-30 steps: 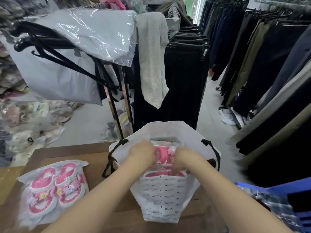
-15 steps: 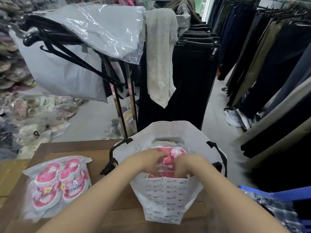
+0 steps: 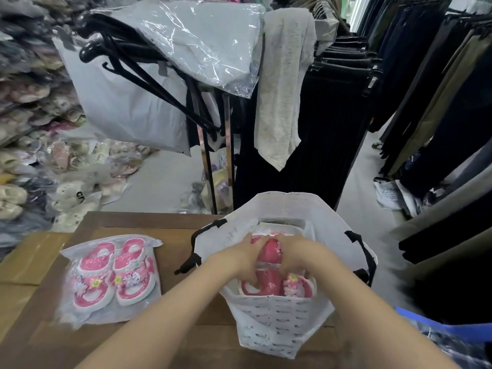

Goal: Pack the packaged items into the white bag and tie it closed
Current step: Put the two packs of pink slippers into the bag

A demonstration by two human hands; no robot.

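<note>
White bag (image 3: 271, 328): one, upright on cardboard box (image 3: 149, 225), mouth open, black handles. Packs of pink sandals: one inside (image 3: 269, 283), one (image 3: 111, 278) lying left. Left hand (image 3: 239, 258) and right hand (image 3: 300, 255) both clutch inside pack.

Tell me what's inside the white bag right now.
Inside the white bag: packaged pink sandals, pressed by the left hand and right hand. Anything beneath them is hidden.
</note>
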